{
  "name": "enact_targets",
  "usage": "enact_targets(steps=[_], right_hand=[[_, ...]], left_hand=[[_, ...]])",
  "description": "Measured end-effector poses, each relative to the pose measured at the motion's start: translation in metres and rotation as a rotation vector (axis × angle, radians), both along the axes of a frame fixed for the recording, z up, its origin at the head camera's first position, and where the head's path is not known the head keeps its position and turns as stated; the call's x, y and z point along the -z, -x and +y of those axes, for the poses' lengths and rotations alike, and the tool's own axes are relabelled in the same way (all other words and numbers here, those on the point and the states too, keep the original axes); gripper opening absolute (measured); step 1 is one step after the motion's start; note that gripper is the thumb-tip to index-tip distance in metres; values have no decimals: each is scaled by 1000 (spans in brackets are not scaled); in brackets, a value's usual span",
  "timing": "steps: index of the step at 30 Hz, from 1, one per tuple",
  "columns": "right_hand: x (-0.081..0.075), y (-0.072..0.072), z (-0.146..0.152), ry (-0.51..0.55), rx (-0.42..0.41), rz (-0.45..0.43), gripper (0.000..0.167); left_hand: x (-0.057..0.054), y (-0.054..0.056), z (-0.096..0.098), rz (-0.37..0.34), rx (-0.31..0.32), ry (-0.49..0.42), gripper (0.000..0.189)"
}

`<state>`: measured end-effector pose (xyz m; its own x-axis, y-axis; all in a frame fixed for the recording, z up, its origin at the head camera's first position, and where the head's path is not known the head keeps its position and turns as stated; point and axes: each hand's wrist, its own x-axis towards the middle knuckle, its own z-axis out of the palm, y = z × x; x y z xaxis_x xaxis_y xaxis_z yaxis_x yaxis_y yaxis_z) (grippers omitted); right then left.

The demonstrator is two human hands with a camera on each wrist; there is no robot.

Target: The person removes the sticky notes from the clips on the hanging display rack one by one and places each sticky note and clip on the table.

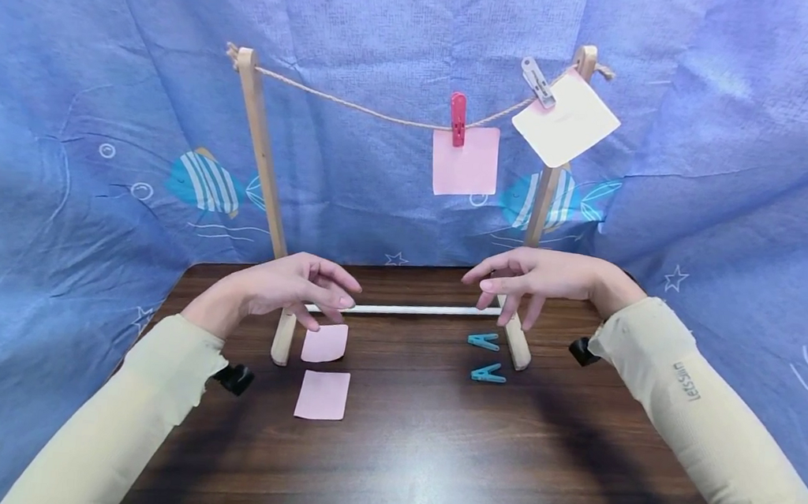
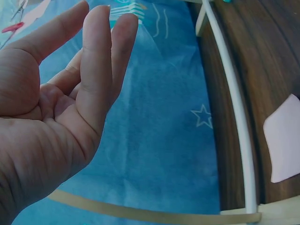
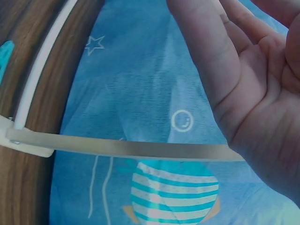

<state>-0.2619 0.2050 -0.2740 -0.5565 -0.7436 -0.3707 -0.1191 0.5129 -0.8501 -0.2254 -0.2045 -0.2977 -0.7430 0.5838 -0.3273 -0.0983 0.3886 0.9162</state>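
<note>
Holds left hand (image 1: 289,286) near pink notes (image 1: 322,396), right hand (image 1: 543,277) near teal clothespins (image 1: 488,374); grips nothing, with fingers loosely extended.

Glossy wooden table (image 1: 416,459), matt paper notes (image 1: 322,396), rough fibre rope (image 1: 358,108), wrinkled cloth backdrop (image 1: 392,37)

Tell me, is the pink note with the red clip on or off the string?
On: the red clip pins the pink note to the string by its top edge.
</note>
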Motion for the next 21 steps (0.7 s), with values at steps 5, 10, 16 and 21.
enact_targets(steps=[5,10,16,21], right_hand=[[-8,0,-3,16,-26,17,49],[-14,-2,-5,24,-17,39,47],[-23,-3,-6,81,-31,81,46],[-30,-5,-8,114,-33,96,46]], left_hand=[[-8,2,5,30,17,-6,45],[-16,3,10,38,36,-17,45],[-26,6,17,59,49,-5,48],[-32,7,25,65,63,-8,50]])
